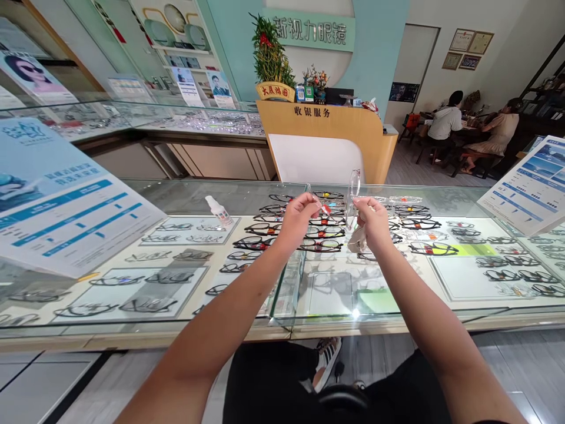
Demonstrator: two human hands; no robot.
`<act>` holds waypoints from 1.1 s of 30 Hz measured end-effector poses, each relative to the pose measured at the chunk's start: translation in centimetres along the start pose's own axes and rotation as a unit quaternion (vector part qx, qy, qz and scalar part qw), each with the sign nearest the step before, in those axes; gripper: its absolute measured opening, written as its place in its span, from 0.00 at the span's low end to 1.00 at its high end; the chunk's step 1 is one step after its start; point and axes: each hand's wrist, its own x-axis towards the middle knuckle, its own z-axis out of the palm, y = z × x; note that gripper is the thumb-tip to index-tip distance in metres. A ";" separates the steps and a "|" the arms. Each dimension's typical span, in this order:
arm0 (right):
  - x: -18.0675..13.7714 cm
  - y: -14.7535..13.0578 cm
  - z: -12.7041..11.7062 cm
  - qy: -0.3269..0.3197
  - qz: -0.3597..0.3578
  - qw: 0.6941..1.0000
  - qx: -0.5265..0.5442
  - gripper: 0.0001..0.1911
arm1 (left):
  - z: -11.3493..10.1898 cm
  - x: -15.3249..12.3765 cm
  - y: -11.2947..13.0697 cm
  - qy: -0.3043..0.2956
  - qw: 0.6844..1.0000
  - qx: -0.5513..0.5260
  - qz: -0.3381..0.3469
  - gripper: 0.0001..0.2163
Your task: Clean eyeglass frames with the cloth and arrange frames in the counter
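Upright above the glass counter, a clear-framed pair of eyeglasses (354, 184) is pinched between the thumb and fingers of my right hand (374, 222). A crumpled beige cloth (357, 240) hangs below those same fingers. My left hand (301, 219) is closed in a pinch to the left of the eyeglasses. A small red and white piece (325, 209) shows at its fingertips; whether it is held there or lies behind, I cannot tell. Beneath both hands, several dark-framed eyeglasses (321, 245) lie in rows on the counter.
A white spray bottle (218, 212) stands left of the rows. Large printed signs stand at the left (75, 200) and right (529, 185). More eyeglasses (521, 275) lie inside the glass counter (282, 330). Beyond are a wooden cashier desk (318, 121) and two seated people (448, 123).
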 end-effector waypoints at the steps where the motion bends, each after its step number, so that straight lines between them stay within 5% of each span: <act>1: 0.1 -0.1 -0.1 0.011 0.002 1.000 0.010 0.25 | -0.1 0.1 -0.1 0.010 1.000 -0.011 0.001 0.10; 9: 0.6 -0.4 -0.9 0.066 -0.043 0.996 0.035 0.28 | -0.3 0.6 -0.6 0.039 0.998 -0.039 -0.029 0.10; 13: 0.7 -1.0 -1.1 0.072 -0.078 0.994 0.019 0.27 | -0.9 1.0 -0.4 0.109 0.992 -0.059 -0.041 0.07; 18: 0.3 -1.9 -1.2 -0.018 -0.065 0.998 -0.006 0.22 | -2.0 1.8 0.2 0.161 0.987 -0.028 0.007 0.05; 24: -0.8 -2.1 -0.8 -0.131 -0.059 0.985 -0.097 0.18 | -2.7 1.7 0.3 0.035 0.999 0.014 0.024 0.08; 29: -0.9 -1.8 -0.7 -0.183 -0.068 0.971 -0.138 0.16 | -2.2 0.9 0.2 -0.126 0.991 0.041 -0.011 0.12; 33: -1.1 -1.7 -0.6 -0.199 -0.073 0.967 -0.141 0.16 | -1.7 0.6 0.3 -0.198 0.979 0.041 -0.022 0.14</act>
